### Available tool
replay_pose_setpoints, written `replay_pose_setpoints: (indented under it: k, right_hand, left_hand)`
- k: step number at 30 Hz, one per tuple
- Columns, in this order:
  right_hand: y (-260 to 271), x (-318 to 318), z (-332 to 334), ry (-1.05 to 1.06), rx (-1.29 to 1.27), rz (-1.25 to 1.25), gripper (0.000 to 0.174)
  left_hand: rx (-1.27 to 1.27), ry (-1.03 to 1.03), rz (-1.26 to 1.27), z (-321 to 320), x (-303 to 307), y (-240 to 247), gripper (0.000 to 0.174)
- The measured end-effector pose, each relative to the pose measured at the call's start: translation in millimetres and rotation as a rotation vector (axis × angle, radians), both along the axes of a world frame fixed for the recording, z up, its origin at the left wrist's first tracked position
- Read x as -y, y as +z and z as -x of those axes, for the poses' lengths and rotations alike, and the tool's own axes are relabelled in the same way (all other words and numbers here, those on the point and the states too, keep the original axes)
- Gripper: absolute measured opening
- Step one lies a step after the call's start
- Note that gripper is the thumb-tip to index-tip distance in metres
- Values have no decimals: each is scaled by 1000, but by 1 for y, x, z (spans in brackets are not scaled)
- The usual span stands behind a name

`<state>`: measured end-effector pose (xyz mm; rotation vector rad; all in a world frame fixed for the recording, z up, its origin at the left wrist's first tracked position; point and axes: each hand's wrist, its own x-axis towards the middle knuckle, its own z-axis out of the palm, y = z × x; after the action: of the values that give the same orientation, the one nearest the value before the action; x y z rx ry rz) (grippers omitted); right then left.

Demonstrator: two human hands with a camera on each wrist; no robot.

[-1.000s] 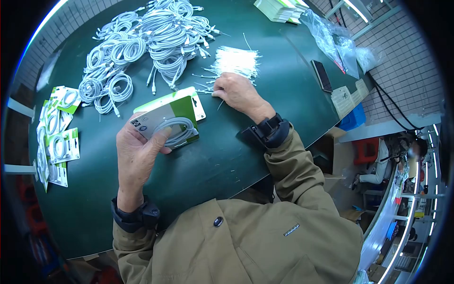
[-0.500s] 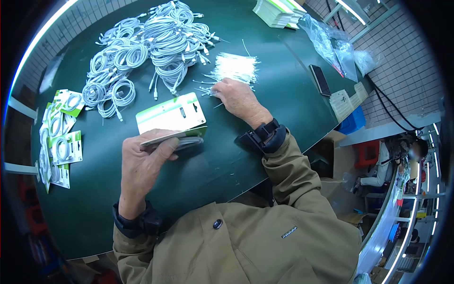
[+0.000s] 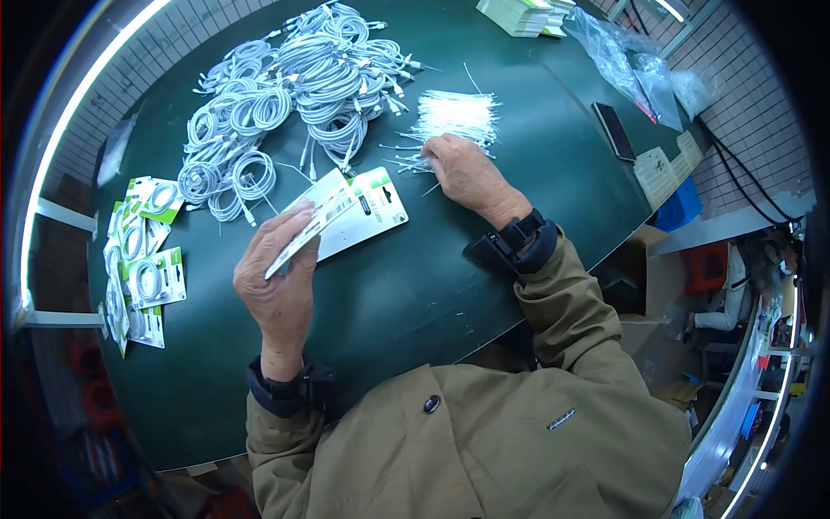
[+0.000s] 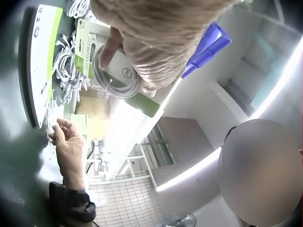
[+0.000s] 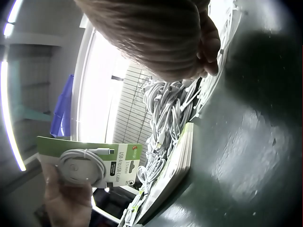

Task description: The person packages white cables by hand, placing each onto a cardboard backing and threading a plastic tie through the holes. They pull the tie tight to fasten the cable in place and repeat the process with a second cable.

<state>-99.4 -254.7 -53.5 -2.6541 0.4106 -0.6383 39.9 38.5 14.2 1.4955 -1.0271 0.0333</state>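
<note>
In the head view, my left hand (image 3: 281, 285) grips a white and green card (image 3: 316, 221) edge-on, above a stack of cards (image 3: 372, 216). A coiled white cable (image 4: 124, 90) is on this card (image 4: 85, 47), with a left finger across the coil in the left wrist view. The right wrist view shows the card's printed front (image 5: 124, 165). My right hand (image 3: 471, 177) has its bent fingers at the near-left edge of a pile of thin white ties (image 3: 454, 117); whether it pinches one is hidden.
Coiled cables (image 3: 324, 73) form a large heap at the back left. Carded cables (image 3: 147, 281) lie at the left edge. Farther right are another card stack (image 3: 519, 16), plastic bags (image 3: 653, 82), a phone (image 3: 614, 131) and paper sheets (image 3: 657, 177). A person (image 3: 735, 290) sits beyond the table.
The card in my left hand has turned from cable side showing to steeply edge-on. My right hand stays at the ties. The whole head view has shifted slightly.
</note>
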Motion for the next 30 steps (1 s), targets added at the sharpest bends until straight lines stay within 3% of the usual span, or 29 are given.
replay_pose_setpoints:
  k: [3, 10, 14, 22, 30]
  right_hand:
    - [-1, 0, 1, -16, -44, 4, 17]
    - [4, 0, 5, -4, -18, -10, 19]
    - [23, -1, 17, 121, -38, -21, 17]
    - [19, -2, 7, 197, -139, 4, 13]
    - [26, -15, 0, 201, -34, 61, 9]
  left_hand:
    - [239, 8, -44, -7, 0, -4, 26]
    - [123, 19, -27, -9, -2, -20, 26]
    - [-7, 46, 7, -8, -1, -22, 24]
    - [61, -13, -28, -12, -4, -28, 27]
    - [47, -7, -1, -12, -3, -29, 27]
